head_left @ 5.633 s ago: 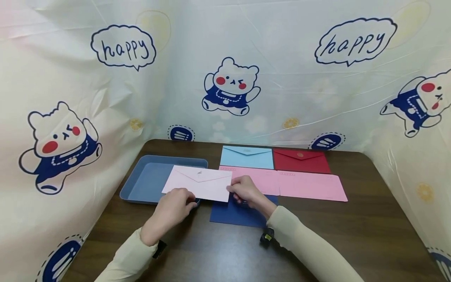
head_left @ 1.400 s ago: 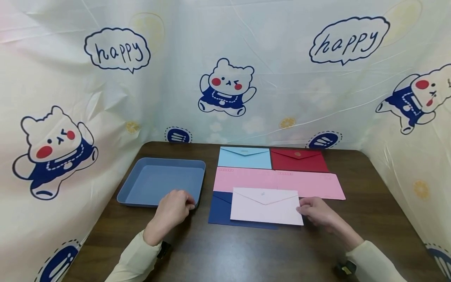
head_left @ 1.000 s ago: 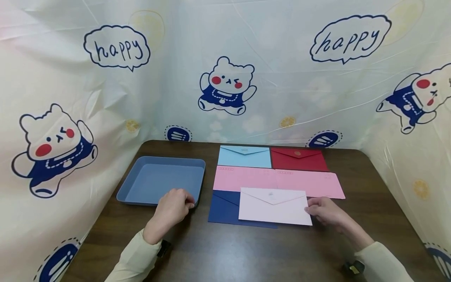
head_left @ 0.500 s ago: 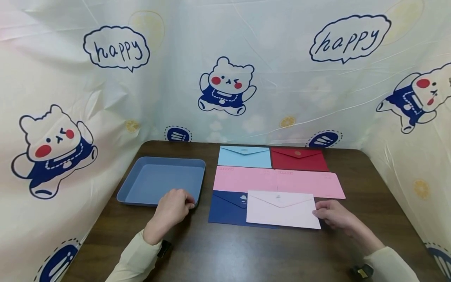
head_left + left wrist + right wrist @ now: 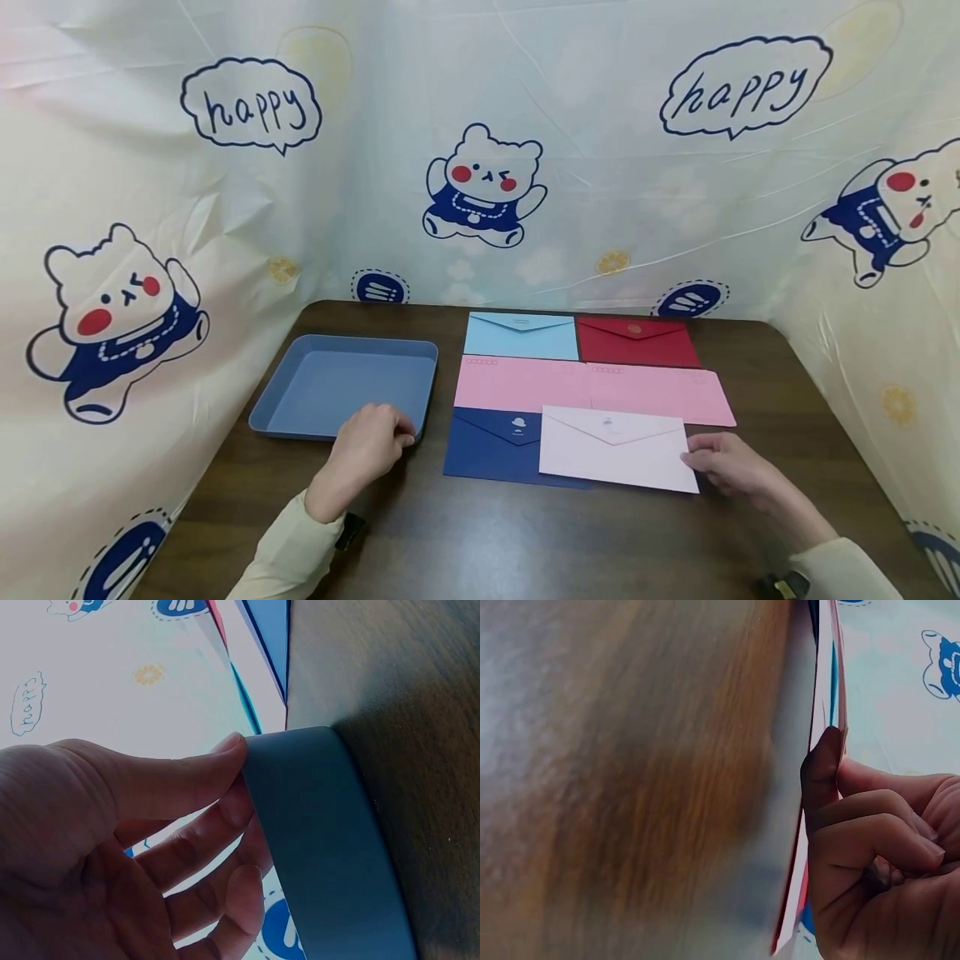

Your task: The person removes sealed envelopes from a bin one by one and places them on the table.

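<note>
A pale pinkish-white envelope (image 5: 611, 454), flap side up, overlaps the right part of a dark blue envelope (image 5: 487, 450). My right hand (image 5: 731, 471) pinches its right edge between thumb and forefinger; the other fingers are curled in the right wrist view. On the left stands a blue tray (image 5: 345, 379) with nothing in it. My left hand (image 5: 367, 446) holds the tray's near right corner. In the left wrist view the thumb (image 5: 195, 776) lies at the rim, with the fingers curled on the inner side.
Behind the dark blue envelope lie two pink envelopes (image 5: 517, 382) side by side. Farther back are a light blue envelope (image 5: 521, 337) and a red envelope (image 5: 637, 346). A printed curtain (image 5: 600, 167) encloses the back and sides of the brown wooden table (image 5: 480, 550).
My right hand has carried the whitish envelope from over the tray to the right, across the dark blue one, uncovering its flap and hat emblem. The left hand stays at the tray's corner.
</note>
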Demonstrator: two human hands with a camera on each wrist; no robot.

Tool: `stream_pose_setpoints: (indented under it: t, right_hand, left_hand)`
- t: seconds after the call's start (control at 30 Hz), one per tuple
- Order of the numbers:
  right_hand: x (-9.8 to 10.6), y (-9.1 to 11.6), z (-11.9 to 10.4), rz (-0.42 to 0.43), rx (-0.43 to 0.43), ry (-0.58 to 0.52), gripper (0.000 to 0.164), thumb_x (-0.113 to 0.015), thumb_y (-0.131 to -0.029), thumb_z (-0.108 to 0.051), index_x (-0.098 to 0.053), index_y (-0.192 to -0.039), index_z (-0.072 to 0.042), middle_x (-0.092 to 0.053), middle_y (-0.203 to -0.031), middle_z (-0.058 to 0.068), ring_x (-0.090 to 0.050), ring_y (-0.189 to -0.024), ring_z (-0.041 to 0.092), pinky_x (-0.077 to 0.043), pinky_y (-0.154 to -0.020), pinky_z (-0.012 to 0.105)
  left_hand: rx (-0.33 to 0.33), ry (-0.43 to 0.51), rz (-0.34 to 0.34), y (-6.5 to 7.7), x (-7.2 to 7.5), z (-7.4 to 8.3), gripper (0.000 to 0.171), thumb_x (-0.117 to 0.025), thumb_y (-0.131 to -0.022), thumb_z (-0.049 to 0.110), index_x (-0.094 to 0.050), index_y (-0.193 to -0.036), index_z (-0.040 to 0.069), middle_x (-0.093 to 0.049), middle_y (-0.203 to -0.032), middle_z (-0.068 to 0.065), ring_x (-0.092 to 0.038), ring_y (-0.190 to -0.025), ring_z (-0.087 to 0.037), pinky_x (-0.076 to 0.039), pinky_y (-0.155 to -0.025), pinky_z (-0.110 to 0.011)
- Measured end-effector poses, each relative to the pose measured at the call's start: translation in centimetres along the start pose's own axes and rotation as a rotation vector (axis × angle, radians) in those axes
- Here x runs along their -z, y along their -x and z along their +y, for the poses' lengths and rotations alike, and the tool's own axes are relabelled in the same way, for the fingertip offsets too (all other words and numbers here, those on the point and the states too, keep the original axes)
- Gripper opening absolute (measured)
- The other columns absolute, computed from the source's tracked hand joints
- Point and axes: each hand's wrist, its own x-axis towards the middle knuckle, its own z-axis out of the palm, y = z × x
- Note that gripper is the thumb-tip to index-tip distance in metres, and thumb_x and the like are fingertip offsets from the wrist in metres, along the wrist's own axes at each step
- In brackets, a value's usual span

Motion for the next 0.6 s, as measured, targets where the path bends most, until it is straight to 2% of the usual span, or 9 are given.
stream_pose_setpoints:
  t: [0.23, 0.43, 0.6]
  right_hand:
    - [0.6, 0.4, 0.7, 0.036, -0.032, -0.005, 0.016, -0.062, -0.103, -0.011, -0.062, -0.102, 0.004, -0.039, -0.061, -0.006, -0.031, -0.052, 0.008, -0.027, -0.047, 0.024]
    - [1.4, 0.9, 1.3, 0.025, -0.023, -0.018, 0.028, -0.059, -0.104, -0.009, -0.052, -0.11, 0.017, -0.036, -0.06, -0.007, -0.027, -0.051, 0.007, -0.025, -0.046, 0.023]
    - [1.8, 1.4, 1.6, 0.024, -0.039, -0.029, 0.024, -0.058, -0.104, -0.009, -0.055, -0.109, 0.014, -0.036, -0.06, -0.007, -0.027, -0.05, 0.007, -0.025, -0.046, 0.023]
  left_hand:
    - [0.003, 0.005, 0.002, 0.0, 0.0, 0.0, 0.009, -0.084, -0.087, 0.003, -0.084, -0.089, 0.012, -0.077, -0.091, -0.002, -0.07, -0.082, -0.022, -0.059, -0.067, -0.041]
    - [0.003, 0.002, 0.004, 0.0, 0.1, 0.0, 0.01, -0.084, -0.087, 0.003, -0.084, -0.088, 0.012, -0.077, -0.091, -0.002, -0.07, -0.083, -0.022, -0.059, -0.069, -0.041]
    - [0.0, 0.007, 0.008, 0.1, 0.0, 0.0, 0.01, -0.084, -0.087, 0.003, -0.084, -0.088, 0.012, -0.077, -0.09, -0.002, -0.07, -0.083, -0.023, -0.059, -0.069, -0.042]
